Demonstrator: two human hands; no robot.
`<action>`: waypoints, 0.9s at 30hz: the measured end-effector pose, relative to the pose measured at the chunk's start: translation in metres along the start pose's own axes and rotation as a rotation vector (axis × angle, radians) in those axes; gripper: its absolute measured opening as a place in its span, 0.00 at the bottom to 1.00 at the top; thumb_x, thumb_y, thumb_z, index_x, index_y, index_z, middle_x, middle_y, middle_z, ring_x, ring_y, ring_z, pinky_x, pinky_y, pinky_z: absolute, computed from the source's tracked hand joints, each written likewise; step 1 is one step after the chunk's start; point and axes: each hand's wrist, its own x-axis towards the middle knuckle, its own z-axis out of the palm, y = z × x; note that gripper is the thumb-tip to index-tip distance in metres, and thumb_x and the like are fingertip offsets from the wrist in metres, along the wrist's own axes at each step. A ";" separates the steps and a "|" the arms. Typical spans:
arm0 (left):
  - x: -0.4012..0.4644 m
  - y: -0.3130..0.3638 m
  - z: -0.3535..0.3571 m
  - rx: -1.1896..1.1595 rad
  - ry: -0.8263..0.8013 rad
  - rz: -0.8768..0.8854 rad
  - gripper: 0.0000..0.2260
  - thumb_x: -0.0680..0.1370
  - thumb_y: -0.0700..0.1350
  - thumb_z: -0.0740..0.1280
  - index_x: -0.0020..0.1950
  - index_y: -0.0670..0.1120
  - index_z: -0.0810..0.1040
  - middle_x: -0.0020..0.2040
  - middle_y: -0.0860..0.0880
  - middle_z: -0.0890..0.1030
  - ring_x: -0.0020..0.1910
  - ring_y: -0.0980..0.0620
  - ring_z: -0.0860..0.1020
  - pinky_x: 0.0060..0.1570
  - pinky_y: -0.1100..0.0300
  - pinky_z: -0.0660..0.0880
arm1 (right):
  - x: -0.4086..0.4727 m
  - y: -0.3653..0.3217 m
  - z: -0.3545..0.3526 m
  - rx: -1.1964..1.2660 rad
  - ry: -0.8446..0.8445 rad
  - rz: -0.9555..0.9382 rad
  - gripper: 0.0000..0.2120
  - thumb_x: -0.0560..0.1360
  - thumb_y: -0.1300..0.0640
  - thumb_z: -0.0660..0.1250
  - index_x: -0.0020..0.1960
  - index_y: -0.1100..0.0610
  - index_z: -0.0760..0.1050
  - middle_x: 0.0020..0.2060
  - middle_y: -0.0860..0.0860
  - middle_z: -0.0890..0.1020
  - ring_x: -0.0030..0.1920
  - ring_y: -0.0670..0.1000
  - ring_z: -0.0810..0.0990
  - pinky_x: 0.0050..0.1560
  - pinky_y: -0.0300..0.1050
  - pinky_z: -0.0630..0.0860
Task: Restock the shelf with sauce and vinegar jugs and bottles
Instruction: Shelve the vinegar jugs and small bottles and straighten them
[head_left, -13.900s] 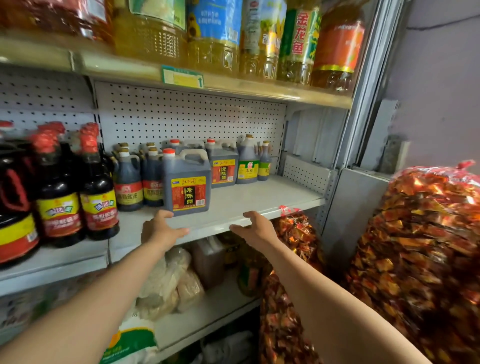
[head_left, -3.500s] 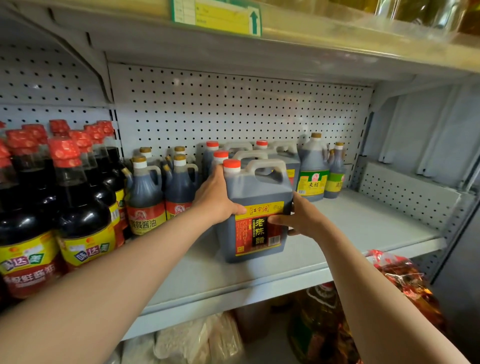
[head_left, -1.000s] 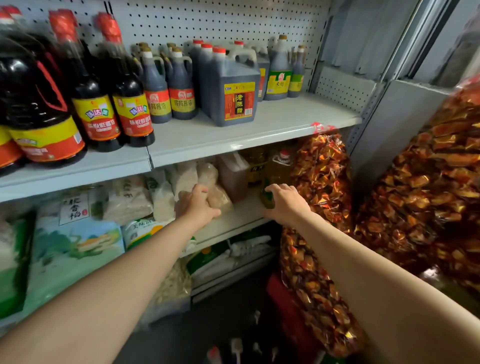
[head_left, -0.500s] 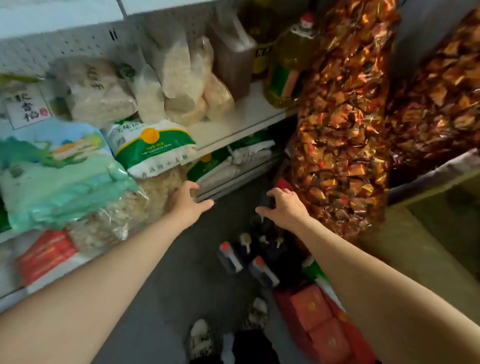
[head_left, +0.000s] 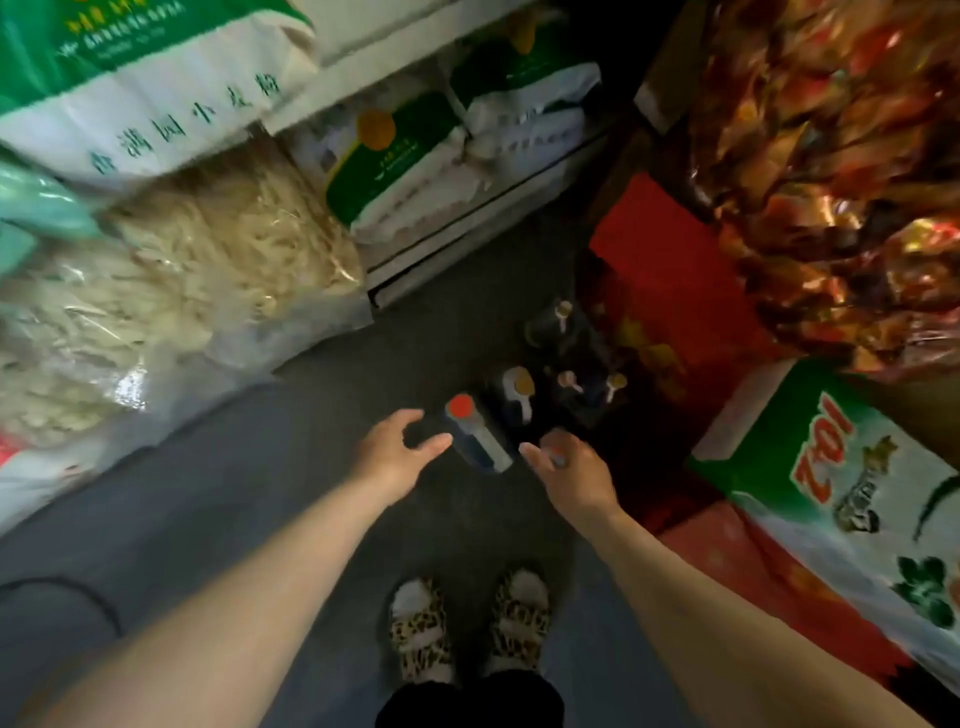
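Head view, looking straight down at the floor. My left hand (head_left: 390, 457) is spread loose, fingers extended, holding nothing. My right hand (head_left: 570, 470) is likewise released and empty, fingers relaxed. Between the two hands stands the dark rectangular plastic jug with the red round cap (head_left: 474, 432); the left fingertips (head_left: 436, 442) are just beside its near shoulder, not yet touching as far as I can tell. The right hand partly covers something reddish underneath it; too blurred to name.

Beyond the right hand, more stock waits on the floor: a dark jug with a pale yellow cap (head_left: 517, 395) just past the red-capped one, then a cluster of dark bottles with small tan caps (head_left: 576, 358) farther out.

Judgement: step in hand is reaching for the next jug; several containers not yet shelved.

Risks:
- Jugs stand packed close. A sideways hand entry could knock the yellow-capped neighbour over.
- Full jug, likely heavy; a shallow grip on smooth walls could slip during the lift.
- Leopard-print slippers (head_left: 470, 626) sit directly under the arms; a dropped jug lands on feet.
- Poor light and motion blur make the handle position uncertain.
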 end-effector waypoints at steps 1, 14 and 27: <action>0.018 -0.009 0.015 -0.007 -0.022 -0.004 0.27 0.75 0.59 0.72 0.71 0.53 0.72 0.70 0.45 0.75 0.67 0.46 0.74 0.60 0.55 0.72 | 0.015 0.013 0.016 0.045 0.001 0.011 0.20 0.79 0.39 0.65 0.60 0.55 0.75 0.51 0.49 0.78 0.55 0.53 0.78 0.50 0.45 0.69; 0.175 -0.077 0.121 -0.083 -0.125 0.242 0.39 0.75 0.50 0.73 0.81 0.50 0.56 0.76 0.48 0.66 0.75 0.53 0.65 0.70 0.65 0.60 | 0.125 0.110 0.159 0.405 0.010 -0.213 0.16 0.70 0.38 0.73 0.53 0.43 0.75 0.58 0.44 0.74 0.62 0.48 0.75 0.63 0.55 0.74; 0.136 -0.178 0.136 -0.156 -0.115 0.116 0.39 0.72 0.51 0.73 0.79 0.51 0.59 0.71 0.46 0.73 0.68 0.50 0.74 0.69 0.58 0.68 | 0.139 0.129 0.161 0.507 -0.149 -0.353 0.16 0.73 0.59 0.76 0.58 0.52 0.79 0.75 0.42 0.65 0.75 0.40 0.64 0.73 0.56 0.68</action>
